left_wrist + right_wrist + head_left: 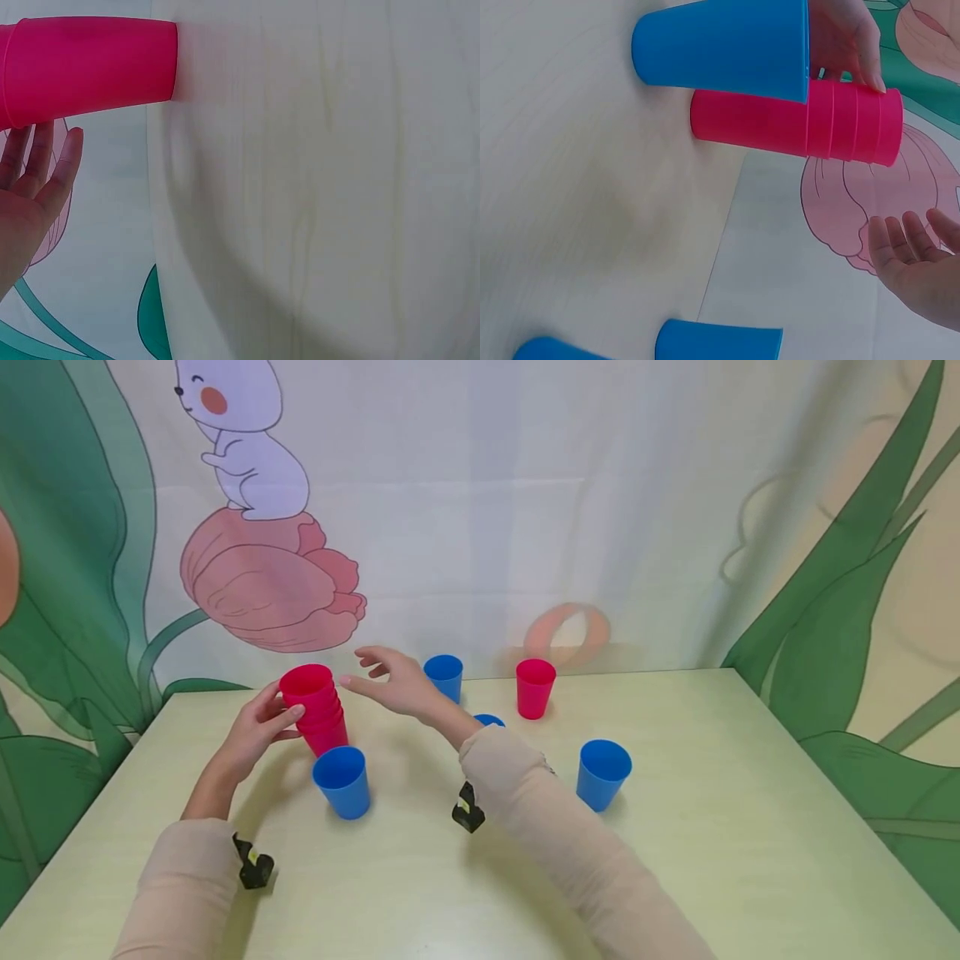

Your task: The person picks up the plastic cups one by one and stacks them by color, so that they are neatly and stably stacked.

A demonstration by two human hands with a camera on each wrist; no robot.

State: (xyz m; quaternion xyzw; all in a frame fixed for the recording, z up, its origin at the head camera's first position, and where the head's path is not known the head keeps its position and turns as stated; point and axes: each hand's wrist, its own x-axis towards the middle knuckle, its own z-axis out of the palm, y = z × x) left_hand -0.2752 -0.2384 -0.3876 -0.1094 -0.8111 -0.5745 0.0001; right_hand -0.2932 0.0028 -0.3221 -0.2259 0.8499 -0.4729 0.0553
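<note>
The stack of red cups [324,720] is at the left of the table [750,860], just behind a blue cup [343,795]. The left hand [251,735] grips its upper part; the right hand [399,683], fingers extended, holds nothing. Recommended: maintain vertical alignment; avoid contacting the blue cup.

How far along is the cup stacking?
Done: several red cups are nested in one stack. In hand: the left hand grips that stack; the right hand, empty, is beside it. Probably left: one red cup stands apart, and four blue cups stand separately.
</note>
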